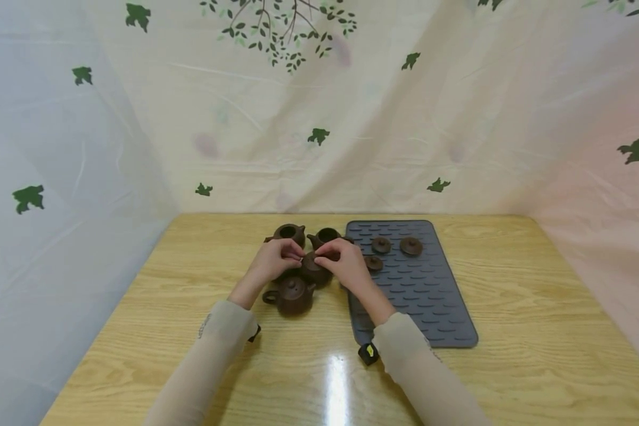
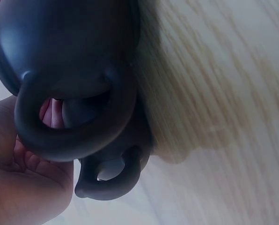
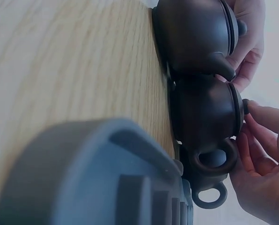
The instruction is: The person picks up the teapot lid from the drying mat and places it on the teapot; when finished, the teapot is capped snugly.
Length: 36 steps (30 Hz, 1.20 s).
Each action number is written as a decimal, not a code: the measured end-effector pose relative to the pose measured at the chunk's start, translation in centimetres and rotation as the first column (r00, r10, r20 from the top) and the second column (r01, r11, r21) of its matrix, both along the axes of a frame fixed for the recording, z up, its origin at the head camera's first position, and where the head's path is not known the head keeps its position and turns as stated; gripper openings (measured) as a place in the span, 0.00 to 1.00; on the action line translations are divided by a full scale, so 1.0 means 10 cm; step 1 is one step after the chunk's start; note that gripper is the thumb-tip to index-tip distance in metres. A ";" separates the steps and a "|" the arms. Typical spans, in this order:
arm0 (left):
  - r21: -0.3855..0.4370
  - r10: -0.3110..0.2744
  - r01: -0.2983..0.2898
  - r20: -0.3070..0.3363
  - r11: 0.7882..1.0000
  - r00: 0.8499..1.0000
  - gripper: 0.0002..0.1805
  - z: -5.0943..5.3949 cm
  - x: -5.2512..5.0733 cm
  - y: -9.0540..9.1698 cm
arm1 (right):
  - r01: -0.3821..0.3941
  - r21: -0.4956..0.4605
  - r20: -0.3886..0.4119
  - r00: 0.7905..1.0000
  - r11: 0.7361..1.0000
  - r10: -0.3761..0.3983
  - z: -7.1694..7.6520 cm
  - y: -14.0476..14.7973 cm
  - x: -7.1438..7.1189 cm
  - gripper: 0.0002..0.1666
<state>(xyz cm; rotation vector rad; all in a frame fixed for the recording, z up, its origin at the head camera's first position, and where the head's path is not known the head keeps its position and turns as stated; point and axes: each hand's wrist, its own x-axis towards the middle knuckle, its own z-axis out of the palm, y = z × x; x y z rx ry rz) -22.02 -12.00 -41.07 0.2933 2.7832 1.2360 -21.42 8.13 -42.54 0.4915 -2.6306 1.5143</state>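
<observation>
Nearest the head camera come your two pale sleeves (image 1: 399,340), each with a small black device (image 1: 368,354) at the cuff, over the wooden table (image 1: 511,284). Beyond them your left hand (image 1: 268,260) and right hand (image 1: 345,261) face each other with a narrow gap between, at either side of the middle teapot (image 1: 316,275), which stands upright on the table just left of a grey ridged mat (image 1: 426,302). A lidded front teapot (image 1: 294,300) sits just in front of it, and two open teapots (image 1: 290,233) stand behind. Three loose lids (image 1: 411,246) lie on the mat; a leaf-printed curtain (image 1: 255,130) hangs behind. In the left wrist view, the front teapot's looped handle (image 2: 74,140) looms closest, with another handle (image 2: 111,183) beyond it; your left fingers are bent, partly hidden behind the pot, so you cannot tell whether they grip anything. In the right wrist view, the mat's raised corner is closest; past it your right thumb and fingers pinch at the knob (image 3: 245,106) of the middle teapot's lid, which sits on the pot, its handle turned toward your right hand.
</observation>
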 end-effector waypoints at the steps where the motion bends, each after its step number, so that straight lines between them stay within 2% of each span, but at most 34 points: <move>1: -0.001 0.001 -0.001 0.000 1.000 1.000 0.06 0.00 0.00 0.00 | 0.001 -0.001 -0.002 1.000 1.000 -0.001 0.00 0.00 0.00 0.07; 8: -0.005 -0.005 0.005 -0.010 1.000 1.000 0.05 0.01 0.01 -0.01 | 0.021 -0.009 -0.007 1.000 1.000 -0.021 -0.01 0.03 0.01 0.08; 19: -0.021 0.012 -0.012 -0.030 1.000 0.999 0.05 0.04 0.00 0.01 | 0.017 -0.087 -0.002 1.000 0.996 -0.018 -0.02 0.14 -0.02 0.10; 28: -0.035 0.017 -0.018 -0.055 0.999 0.998 0.03 0.08 0.02 0.01 | 0.052 -0.075 -0.041 0.998 0.996 -0.055 0.00 0.28 -0.05 0.09; 36: -0.033 0.017 -0.018 -0.053 0.999 0.998 0.04 0.17 0.04 -0.02 | 0.068 -0.081 -0.056 0.996 0.994 -0.073 0.00 0.47 -0.05 0.10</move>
